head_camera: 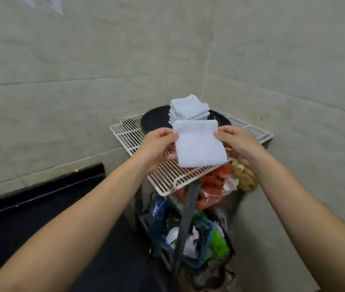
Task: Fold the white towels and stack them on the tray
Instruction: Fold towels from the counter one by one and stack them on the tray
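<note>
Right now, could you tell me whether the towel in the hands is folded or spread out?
Folded: the towel is a compact rectangle, pinched at its sides by the left hand and right hand.

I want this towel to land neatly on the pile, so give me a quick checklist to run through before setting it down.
1. Both hands grip: left hand and right hand pinch opposite edges of the folded white towel: ok.
2. Fold squared, no loose corners: ok on the visible face; underside cannot tell.
3. Stack of folded white towels sits on the round black tray: ok.
4. Stack straight: not ok, layers slightly offset.
5. Tray steady on the white wire rack: cannot tell.
</note>
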The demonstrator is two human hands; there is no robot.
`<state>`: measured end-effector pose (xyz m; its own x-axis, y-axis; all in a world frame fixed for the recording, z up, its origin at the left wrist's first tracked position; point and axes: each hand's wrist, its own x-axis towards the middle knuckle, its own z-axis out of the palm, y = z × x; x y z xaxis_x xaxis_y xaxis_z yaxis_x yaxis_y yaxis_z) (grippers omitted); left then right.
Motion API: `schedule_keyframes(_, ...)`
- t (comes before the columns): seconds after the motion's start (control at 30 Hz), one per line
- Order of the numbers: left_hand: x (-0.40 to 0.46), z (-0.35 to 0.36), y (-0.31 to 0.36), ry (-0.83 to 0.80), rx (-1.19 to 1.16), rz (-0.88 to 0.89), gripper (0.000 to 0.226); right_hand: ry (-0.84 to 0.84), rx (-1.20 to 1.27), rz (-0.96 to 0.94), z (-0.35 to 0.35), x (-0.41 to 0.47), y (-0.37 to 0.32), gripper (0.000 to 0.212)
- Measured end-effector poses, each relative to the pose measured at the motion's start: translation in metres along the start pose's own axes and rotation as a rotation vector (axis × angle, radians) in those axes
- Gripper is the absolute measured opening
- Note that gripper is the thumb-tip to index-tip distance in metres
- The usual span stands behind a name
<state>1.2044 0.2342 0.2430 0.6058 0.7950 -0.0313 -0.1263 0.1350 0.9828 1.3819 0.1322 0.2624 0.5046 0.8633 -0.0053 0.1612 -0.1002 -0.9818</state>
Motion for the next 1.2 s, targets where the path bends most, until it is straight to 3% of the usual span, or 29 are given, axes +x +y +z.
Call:
schedule_keyframes(0.17, 0.106, 0.029, 0.033, 0.172, -0.004, 0.035, 0.007, -0.067, -0.093, -0.08, -0.028, 0.141, -0.028, 0.003)
schedule_keyframes(0.37, 0.204, 0.033, 0.046, 0.371, -0.006, -0.03, 0.02, -0.234, -0.157, -0.106, -0.032, 0.273, -0.041, 0.008)
schedule_keyframes(0.6, 0.231, 0.027, 0.017, 0.432, 0.077, -0.133, 0.021, -0.301, -0.199, -0.091, -0.027, 0.313, -0.003, 0.005)
schedule_keyframes(0.7, 0.227, 0.024, 0.011, 0.452, 0.089, -0.115, 0.02, -0.282, -0.201, -0.085, -0.03, 0.313, -0.005, 0.018)
schedule_keyframes(0.83, 0.2, 0.011, 0.019, 0.569, 0.129, -0.062, 0.02, -0.132, -0.308, -0.275, -0.027, 0.295, -0.024, 0.028)
schedule_keyframes(0.93, 0.149, -0.01, 0.023, 0.614, 0.146, -0.026, 0.02, -0.114, -0.381, -0.474, -0.002, 0.253, -0.046, 0.027)
schedule_keyframes(1.1, -0.004, -0.062, 0.007, 0.759, 0.18, -0.011, 0.016, -0.323, -0.407, -0.671, 0.104, 0.144, -0.051, 0.022)
schedule_keyframes(1.2, -0.123, -0.101, -0.014, 0.899, 0.317, -0.052, 0.015, -0.488, -0.412, -0.72, 0.188, 0.061, -0.028, 0.02)
